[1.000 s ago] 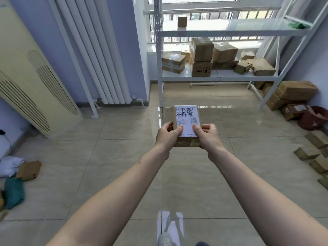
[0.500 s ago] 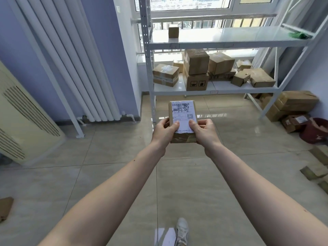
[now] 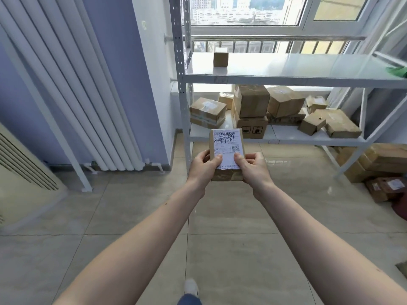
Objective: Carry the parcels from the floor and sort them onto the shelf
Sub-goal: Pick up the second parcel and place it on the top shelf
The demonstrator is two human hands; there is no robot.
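Carrying step. At frame centre, the left hand (image 3: 203, 167) and right hand (image 3: 253, 168) pinch a small parcel (image 3: 226, 156), thumbs on its white printed label, fingers curled behind. To do it well, keep the parcel level and read the label before choosing a tier of the metal shelf (image 3: 286, 77), upper right. Flat rectangular cardboard, matte brown, taped; glossy tiled floor (image 3: 132, 205) below.

Upper shelf (image 3: 286, 69) mostly bare; lower shelf (image 3: 286, 135) crowded with boxes (image 3: 251, 102).
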